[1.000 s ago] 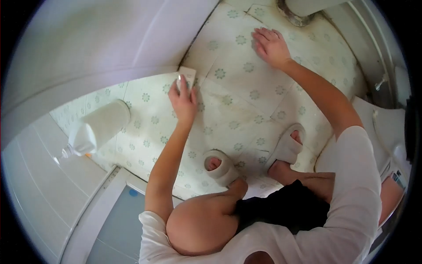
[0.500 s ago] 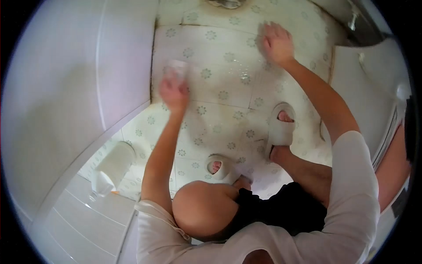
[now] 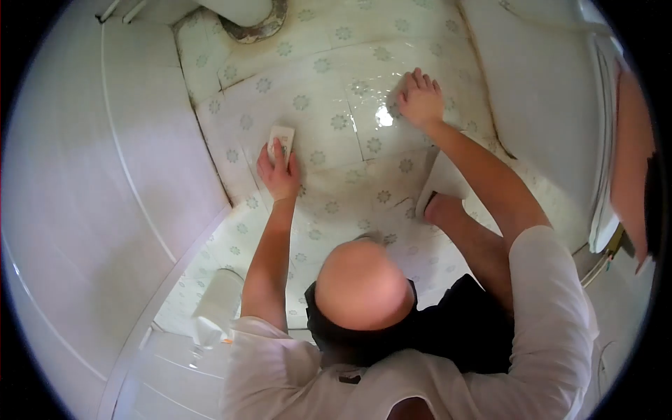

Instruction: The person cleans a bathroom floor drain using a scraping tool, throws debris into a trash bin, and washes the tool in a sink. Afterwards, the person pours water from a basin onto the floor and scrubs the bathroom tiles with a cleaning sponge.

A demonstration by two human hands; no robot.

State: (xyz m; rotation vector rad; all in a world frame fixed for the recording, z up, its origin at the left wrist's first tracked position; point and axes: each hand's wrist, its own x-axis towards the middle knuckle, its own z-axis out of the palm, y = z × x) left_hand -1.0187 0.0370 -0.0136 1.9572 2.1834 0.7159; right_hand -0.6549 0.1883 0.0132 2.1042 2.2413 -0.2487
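My left hand (image 3: 280, 175) is closed around a pale rectangular block (image 3: 281, 143) with faint marks on its top, possibly a scrubbing sponge. The block rests on the tiled floor (image 3: 318, 157), which has a green flower pattern. On the far right of the floor my right hand (image 3: 421, 99) lies palm down, fingers spread, holding nothing. Beside it the tiles are wet and shiny.
A stained white pedestal base (image 3: 255, 28) stands at the top. Pale walls (image 3: 133, 140) close in on the left, with a white panel (image 3: 546, 91) on the right. A white container (image 3: 217, 301) is at lower left. A white slipper (image 3: 444, 175) covers one foot.
The view has turned and shifted, bringing in more of the pedestal base. My left hand, blurred before, is now sharp with the block still in it. My knee now hides the other slipper.
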